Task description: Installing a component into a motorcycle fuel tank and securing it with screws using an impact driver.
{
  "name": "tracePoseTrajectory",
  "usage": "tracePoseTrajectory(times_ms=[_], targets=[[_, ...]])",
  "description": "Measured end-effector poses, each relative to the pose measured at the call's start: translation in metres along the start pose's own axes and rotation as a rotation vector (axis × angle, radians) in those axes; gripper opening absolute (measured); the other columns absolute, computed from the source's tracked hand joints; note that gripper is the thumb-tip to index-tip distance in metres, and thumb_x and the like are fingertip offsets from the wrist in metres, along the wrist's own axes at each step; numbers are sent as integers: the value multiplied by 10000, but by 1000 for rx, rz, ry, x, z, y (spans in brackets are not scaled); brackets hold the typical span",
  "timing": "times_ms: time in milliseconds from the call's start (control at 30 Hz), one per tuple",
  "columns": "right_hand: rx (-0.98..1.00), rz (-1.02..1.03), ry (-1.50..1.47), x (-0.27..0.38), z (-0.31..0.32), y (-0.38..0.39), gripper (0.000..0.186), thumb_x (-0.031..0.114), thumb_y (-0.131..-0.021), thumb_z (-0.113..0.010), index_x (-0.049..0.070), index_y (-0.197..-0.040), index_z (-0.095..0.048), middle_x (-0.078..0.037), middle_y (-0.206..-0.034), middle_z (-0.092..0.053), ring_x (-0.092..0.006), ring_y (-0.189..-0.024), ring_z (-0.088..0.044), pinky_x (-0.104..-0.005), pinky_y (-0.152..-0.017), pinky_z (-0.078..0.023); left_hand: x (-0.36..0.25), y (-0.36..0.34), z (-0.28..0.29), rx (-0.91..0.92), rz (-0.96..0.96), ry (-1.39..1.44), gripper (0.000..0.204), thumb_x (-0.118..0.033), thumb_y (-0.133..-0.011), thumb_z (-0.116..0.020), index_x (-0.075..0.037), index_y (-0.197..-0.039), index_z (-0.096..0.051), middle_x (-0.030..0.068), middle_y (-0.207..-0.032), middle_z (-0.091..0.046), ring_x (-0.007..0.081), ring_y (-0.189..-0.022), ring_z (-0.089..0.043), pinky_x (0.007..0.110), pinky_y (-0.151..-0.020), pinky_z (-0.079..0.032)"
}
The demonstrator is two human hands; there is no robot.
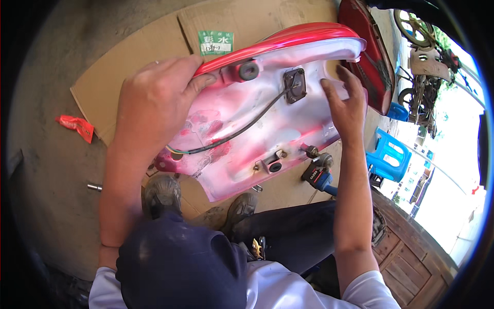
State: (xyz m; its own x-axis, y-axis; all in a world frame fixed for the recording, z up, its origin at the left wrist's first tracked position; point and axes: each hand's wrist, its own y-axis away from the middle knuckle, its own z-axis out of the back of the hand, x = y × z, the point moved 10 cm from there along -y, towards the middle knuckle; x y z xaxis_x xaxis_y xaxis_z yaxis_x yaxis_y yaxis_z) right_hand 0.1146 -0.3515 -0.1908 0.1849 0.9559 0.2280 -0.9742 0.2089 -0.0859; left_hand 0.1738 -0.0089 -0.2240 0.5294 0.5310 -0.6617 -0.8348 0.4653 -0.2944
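A red motorcycle fuel tank (pixel 242 139) is tilted up in front of me, its whitish-pink underside facing me. A black cable (pixel 242 127) runs over that underside from a dark square sender plate (pixel 295 86) to loose coloured wires at the lower left. My left hand (pixel 159 98) is closed on the tank's upper left edge, thumb on the near side and fingers partly hidden. At the right end, my right hand (pixel 346 105) has thumb and fingers spread apart beside the tank's rim; whether it bears any weight I cannot tell.
Cardboard sheets (pixel 113 82) cover the floor, with a green label (pixel 216 43) on them. A cordless power tool (pixel 320 177) lies near my right knee. Another red body part (pixel 366 56), a blue stool (pixel 388 155) and a motorcycle (pixel 424 77) stand right. A red packet (pixel 76 126) lies left.
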Motion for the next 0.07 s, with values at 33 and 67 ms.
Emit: tracePoseTrajectory(times_ms=[33,67], targets=[[-181,-143,-322,-3,26,10,618,329,-980,-808,-40,-1433,-607,-224,-1294,-721,-331,-1243,-683,-454,-1098,-516,8,2,1,43,58,-22,266,-251,-909,-808,-45,-1068,-753,155,-935,-730,357,-838,-714,454,-727,-549],[-230,-153,-327,-6,42,11,618,329,-980,-808,-40,-1433,-607,-224,-1294,-721,-331,-1243,-683,-454,-1098,-516,13,1,2,79,110,-36,274,-263,-919,-801,-52,-1089,-759,166,-999,-754,345,-897,-739,439,-763,-567]])
